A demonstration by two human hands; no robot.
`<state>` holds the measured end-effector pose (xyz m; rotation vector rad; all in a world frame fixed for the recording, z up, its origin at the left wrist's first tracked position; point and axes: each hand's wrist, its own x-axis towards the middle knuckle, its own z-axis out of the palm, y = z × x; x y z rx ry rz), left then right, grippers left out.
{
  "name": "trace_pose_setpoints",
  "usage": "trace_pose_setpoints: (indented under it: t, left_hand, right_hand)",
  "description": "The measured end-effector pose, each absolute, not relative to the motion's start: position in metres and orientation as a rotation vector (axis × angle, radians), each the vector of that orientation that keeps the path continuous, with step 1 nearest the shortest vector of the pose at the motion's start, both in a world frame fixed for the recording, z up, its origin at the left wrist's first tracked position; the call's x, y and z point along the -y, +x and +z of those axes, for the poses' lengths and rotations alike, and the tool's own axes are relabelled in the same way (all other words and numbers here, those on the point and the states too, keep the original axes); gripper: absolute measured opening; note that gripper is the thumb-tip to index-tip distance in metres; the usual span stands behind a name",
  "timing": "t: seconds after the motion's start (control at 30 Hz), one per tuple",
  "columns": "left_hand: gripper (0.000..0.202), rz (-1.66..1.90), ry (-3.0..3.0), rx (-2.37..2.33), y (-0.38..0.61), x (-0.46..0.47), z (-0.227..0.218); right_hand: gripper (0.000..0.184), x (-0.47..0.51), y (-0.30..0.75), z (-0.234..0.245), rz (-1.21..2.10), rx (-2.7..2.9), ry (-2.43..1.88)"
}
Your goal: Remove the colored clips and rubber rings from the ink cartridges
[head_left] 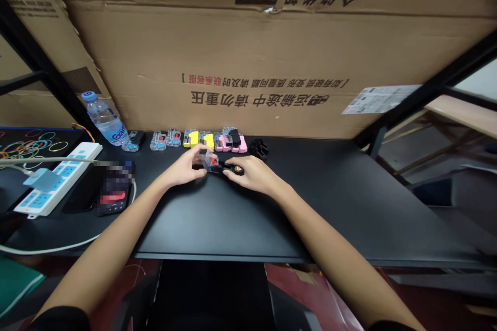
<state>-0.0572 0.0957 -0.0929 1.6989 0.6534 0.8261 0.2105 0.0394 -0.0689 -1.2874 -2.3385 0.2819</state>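
Directly between left hand (183, 167) and right hand (254, 173), clear piece (210, 161), held

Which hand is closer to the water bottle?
Left. The left hand is to the right of the water bottle; the right hand is on that same side, but farther away.

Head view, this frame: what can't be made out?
All in the head view:
Clear plastic piece: partly hidden by the left hand.
Dark piece: partly covered by the right hand.
Dark device: surface masked by pixelation.
Black parts: too small to tell apart.
Sleeves: cut off by bottom edge.
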Motion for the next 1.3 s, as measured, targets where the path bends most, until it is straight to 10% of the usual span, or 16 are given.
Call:
trace_pose_setpoints:
  t: [0.33,0.57,0.93,1.3]
  left_hand:
    - [0.048,0.677,1.748,-0.718,-0.049,-0.080,-0.079]
    - [0.055,0.716,1.762,-0.702,-0.046,-0.076,-0.081]
    - [0.053,0.707,1.942,-0.737,-0.046,-0.072,-0.079]
    - [0.052,0.720,2.035,-0.761,-0.047,-0.072,-0.077]
  right_hand:
    - [0.034,-0.039,0.214,-0.057,0.304,1.909,-1.075]
    - [0.074,-0.036,0.205,-0.054,1.019,1.445,-1.069]
    - [0.033,-0.034,0.179,-0.067,1.224,1.367,-1.090]
    - [0.039,-0.037,0.179,-0.073,1.278,1.362,-1.165]
